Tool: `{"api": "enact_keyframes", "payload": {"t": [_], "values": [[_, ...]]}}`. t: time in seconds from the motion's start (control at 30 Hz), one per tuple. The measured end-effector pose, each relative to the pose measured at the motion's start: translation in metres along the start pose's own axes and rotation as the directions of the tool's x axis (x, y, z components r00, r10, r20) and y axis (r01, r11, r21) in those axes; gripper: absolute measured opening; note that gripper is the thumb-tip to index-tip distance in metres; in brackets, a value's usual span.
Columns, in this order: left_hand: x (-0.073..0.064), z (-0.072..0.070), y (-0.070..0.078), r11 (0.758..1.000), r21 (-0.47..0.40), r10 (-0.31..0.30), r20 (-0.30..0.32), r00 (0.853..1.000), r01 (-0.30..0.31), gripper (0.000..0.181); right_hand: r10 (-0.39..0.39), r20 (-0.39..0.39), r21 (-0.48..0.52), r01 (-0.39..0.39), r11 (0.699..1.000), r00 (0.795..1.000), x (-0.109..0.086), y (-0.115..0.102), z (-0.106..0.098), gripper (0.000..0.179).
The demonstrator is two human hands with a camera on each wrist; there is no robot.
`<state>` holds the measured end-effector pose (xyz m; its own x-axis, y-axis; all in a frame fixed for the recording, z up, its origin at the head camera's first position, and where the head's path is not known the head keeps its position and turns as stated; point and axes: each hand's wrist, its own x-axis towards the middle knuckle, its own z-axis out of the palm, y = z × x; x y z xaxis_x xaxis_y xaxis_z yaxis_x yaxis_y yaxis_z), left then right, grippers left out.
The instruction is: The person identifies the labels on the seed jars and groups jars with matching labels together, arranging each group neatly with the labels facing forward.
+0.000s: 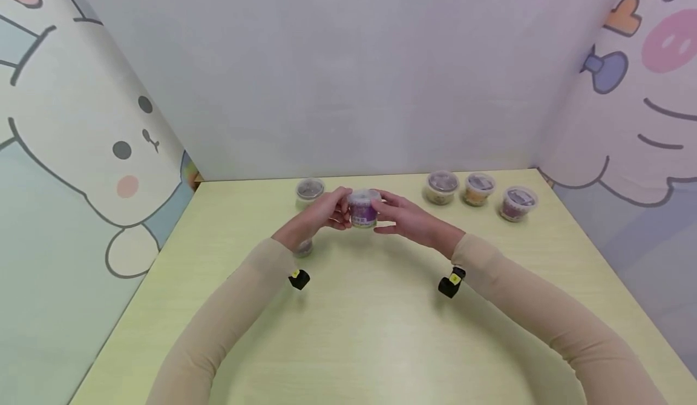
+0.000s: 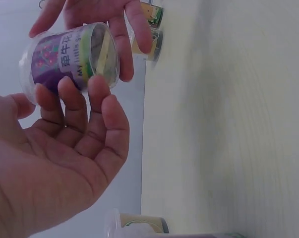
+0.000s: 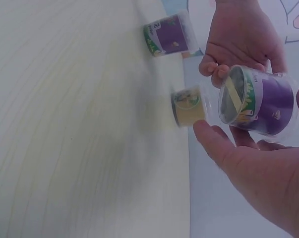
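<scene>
A small clear plastic tub (image 1: 362,212) with a purple flower label is held up above the table between both hands. My left hand (image 1: 325,209) grips it from the left, fingers curled against its label in the left wrist view. On the other side, my right hand (image 1: 407,217) holds it between thumb and fingers; several of those fingers spread loosely beside the wall. The tub (image 2: 65,57) is tipped toward the wrist cameras. Through its clear base, a pale stick (image 3: 234,95) shows against dark contents.
Two similar tubs stand at left: one at the back (image 1: 310,189), another partly hidden tub (image 1: 304,248) by my left wrist. At the back right are a lidded tub (image 1: 441,188), a yellow-labelled tub (image 1: 479,190) and a purple-labelled tub (image 1: 518,204). Cartoon-printed panels (image 1: 98,151) flank the table (image 1: 370,332).
</scene>
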<state>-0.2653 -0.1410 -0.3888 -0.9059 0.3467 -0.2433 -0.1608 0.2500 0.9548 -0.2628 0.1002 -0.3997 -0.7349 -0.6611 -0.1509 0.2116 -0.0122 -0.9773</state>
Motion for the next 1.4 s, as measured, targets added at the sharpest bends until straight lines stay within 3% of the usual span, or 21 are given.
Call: {"api": "enact_keyframes", "payload": {"t": [0.3,1.1,1.4], "values": [[0.0,-0.004,-0.004,1.0,0.027,-0.01,-0.006,1.0,0.011,0.046,-0.008,0.026,-0.029,0.009,1.0,1.0,0.002,0.004,0.001,0.058],[-0.004,-0.016,-0.004,0.994,0.105,-0.039,-0.017,0.999,0.041,0.045,-0.008,0.04,-0.054,0.011,0.999,0.999,0.008,0.004,0.007,0.057],[-0.018,-0.026,0.005,0.962,0.274,0.012,-0.019,1.0,-0.006,0.047,-0.084,0.01,-0.243,0.083,0.966,0.996,0.02,0.008,0.014,0.066]]}}
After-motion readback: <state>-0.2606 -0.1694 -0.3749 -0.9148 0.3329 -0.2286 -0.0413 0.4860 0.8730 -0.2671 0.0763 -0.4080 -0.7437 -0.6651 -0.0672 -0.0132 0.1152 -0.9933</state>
